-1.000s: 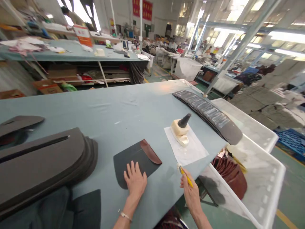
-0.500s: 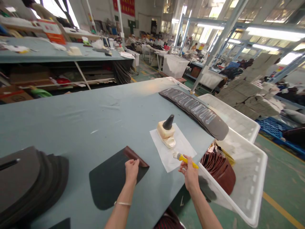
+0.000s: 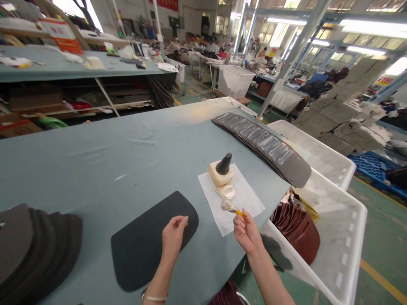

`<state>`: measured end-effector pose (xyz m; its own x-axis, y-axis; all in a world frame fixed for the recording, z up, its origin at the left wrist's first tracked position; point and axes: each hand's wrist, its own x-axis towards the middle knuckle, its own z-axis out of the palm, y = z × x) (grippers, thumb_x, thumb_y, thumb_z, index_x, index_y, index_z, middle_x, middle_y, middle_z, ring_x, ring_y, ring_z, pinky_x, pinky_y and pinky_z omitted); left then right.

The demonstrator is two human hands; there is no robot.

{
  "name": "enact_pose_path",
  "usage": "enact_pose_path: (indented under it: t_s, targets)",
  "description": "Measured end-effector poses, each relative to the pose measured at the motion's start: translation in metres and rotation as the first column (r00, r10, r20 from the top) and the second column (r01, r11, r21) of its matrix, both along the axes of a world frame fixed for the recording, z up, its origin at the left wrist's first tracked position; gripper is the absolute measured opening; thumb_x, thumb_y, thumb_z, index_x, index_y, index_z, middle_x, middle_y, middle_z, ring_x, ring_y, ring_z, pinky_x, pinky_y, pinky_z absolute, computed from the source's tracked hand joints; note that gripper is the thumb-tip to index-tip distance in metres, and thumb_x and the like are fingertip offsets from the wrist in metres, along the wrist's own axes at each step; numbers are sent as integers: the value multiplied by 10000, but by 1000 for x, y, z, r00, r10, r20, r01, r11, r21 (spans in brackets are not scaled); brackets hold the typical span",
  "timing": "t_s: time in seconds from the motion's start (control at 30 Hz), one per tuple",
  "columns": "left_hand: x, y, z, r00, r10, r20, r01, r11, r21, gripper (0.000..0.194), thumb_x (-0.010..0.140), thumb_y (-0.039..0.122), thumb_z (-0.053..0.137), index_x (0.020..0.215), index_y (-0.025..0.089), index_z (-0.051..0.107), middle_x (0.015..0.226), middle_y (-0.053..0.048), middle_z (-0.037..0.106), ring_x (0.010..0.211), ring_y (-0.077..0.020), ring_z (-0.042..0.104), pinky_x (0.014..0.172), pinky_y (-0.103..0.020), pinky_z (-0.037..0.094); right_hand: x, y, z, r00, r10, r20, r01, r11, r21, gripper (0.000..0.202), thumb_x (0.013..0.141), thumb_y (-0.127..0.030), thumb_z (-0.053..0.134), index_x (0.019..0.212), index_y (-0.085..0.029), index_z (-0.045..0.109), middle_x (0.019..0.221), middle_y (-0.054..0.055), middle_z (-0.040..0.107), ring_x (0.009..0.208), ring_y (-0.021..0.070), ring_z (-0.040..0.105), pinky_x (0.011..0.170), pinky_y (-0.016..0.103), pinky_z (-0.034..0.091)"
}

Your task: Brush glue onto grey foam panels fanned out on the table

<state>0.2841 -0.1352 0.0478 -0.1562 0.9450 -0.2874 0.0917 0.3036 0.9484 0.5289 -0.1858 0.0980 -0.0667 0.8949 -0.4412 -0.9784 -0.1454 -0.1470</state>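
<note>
A dark rounded panel [image 3: 140, 241] lies flat on the blue-grey table [image 3: 95, 169]. Over its right part is my left hand [image 3: 174, 233], thumb and fingers pressed together; whether anything is between them is too small to tell. My right hand [image 3: 247, 232] grips the yellow handle of a brush [image 3: 239, 213], its bristles over a white sheet [image 3: 251, 207]. Just beyond the bristles, a cream block-shaped container [image 3: 219, 176] with a black cone [image 3: 225, 164] and a white shallow dish [image 3: 228, 192] rests on the sheet.
Dark panels are stacked at the left [image 3: 54, 245]. An overlapping row of panels [image 3: 263, 144] lies along the far right table edge. White bins [image 3: 345, 237] stand at the right, one holding reddish-brown pieces [image 3: 299, 233]. Another table [image 3: 127, 70] is behind.
The reddish-brown folded piece under my left hand is gone from view, and the dark panel's right end shows flat. My right hand and the brush have shifted left, the bristles closer to the dish.
</note>
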Motion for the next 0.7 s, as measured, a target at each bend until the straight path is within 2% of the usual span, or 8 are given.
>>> enact_pose_path:
  t_s: [0.13,0.2,0.27,0.37,0.47,0.6,0.7]
  targets:
    - [16,-9,49,993,-114,43,113,993,42,349,751,522,587,784,175,593,686,12,590,669,-124,547,670,-237,417,-12,7,4,987,94,-132,-87,994,62,424,846,-266,612,624,-212,255,521,-104,278,398,17,324,294,93,246]
    - [23,-14,72,987,-152,58,148,987,64,327,805,508,531,766,184,545,635,39,515,605,-92,475,598,-205,372,-19,11,6,973,142,-184,-129,988,81,437,862,-289,596,618,-215,241,515,-106,275,387,13,317,293,96,253]
    - [27,-20,87,979,-184,86,178,982,70,335,847,506,474,733,190,480,585,63,408,543,-73,375,528,-191,310,-26,15,8,957,172,-232,-154,984,94,437,875,-298,580,616,-216,238,520,-103,297,386,9,321,299,97,264]
    - [31,-29,99,962,-212,174,208,977,45,392,868,528,423,663,199,365,565,74,292,506,-67,267,474,-197,246,-35,18,12,934,209,-290,-181,976,120,408,899,-290,543,620,-214,254,534,-96,342,393,6,339,307,98,269]
    - [33,-35,105,950,-203,237,206,978,14,426,867,545,413,633,201,318,564,72,277,499,-63,250,463,-202,233,-41,17,15,907,241,-345,-198,968,154,381,917,-286,514,624,-210,283,538,-93,363,398,4,361,313,98,272]
    - [31,-40,116,946,-229,228,224,973,48,350,883,497,405,738,187,476,564,65,338,509,-71,321,491,-202,279,-47,16,18,886,260,-384,-204,962,181,391,926,-327,503,616,-209,297,527,-93,363,390,3,365,312,98,276]
    - [23,-41,117,953,-253,166,240,966,97,240,843,410,508,915,189,566,693,27,501,646,-93,467,619,-211,378,-53,20,18,892,257,-373,-212,964,159,398,938,-338,483,611,-210,297,504,-99,340,379,3,365,304,93,269]
